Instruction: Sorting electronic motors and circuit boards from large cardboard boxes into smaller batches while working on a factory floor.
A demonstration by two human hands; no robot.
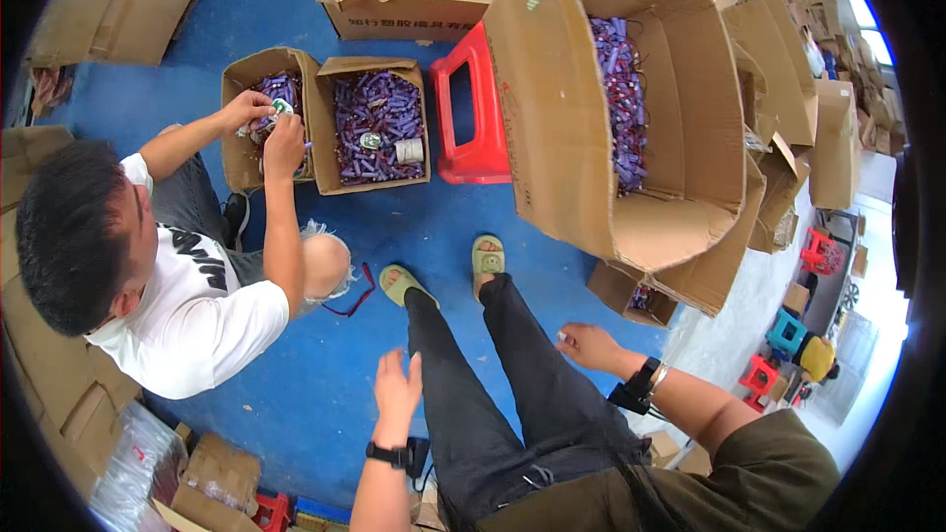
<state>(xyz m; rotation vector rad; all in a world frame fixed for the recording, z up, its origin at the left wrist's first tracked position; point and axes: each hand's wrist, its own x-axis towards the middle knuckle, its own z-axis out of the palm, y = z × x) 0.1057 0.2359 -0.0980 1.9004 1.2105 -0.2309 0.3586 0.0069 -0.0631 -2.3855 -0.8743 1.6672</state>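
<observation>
Big brown cardboard box [591, 118] tipped on its side, right of the middle, purple tubes inside. Two small open boxes [379, 69] on the blue floor, full of purple tubes. Brown box with dark print [414, 15] at the top, two flat trays on it. Tiny box [616, 286] under the big one. More boxes [833, 128] piled far right.

Blue floor [434, 227] open; big carton [552, 99] blocks right.
</observation>
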